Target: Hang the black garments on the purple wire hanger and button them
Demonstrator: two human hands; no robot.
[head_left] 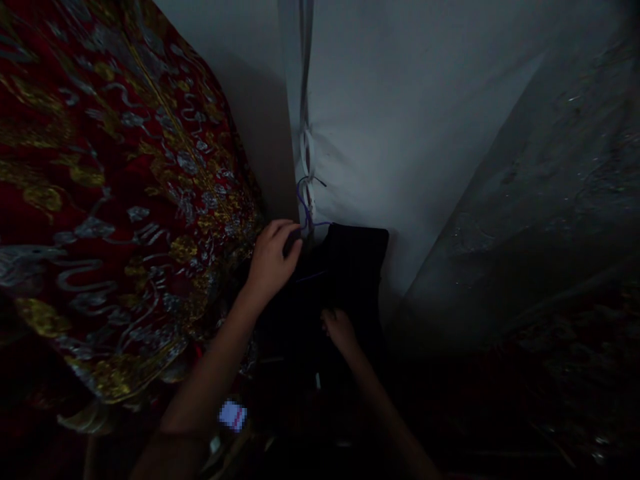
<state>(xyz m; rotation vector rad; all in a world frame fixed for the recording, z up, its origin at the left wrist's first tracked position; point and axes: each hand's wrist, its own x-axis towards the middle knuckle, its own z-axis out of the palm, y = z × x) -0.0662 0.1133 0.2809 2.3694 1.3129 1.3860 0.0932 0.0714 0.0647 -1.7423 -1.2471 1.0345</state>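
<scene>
A black garment [357, 267] hangs on a thin purple hanger [306, 212] against a pale wall. The hanger's hook passes through a white looped strip [307, 157]. My left hand [273, 257] is at the garment's upper left, beside the hanger's arm. Its fingers and thumb curl around dark cloth there. Lower down, my right hand [340, 328] is closed in front of the garment, fingertips pressed together. Whatever it pinches is too dark to make out.
On the left hangs a large red cloth [150, 153] with gold and silver embroidery. Translucent plastic sheeting [530, 193] covers things on the right. Below lie dark shapes and a small blurred white-and-pink patch [233, 415].
</scene>
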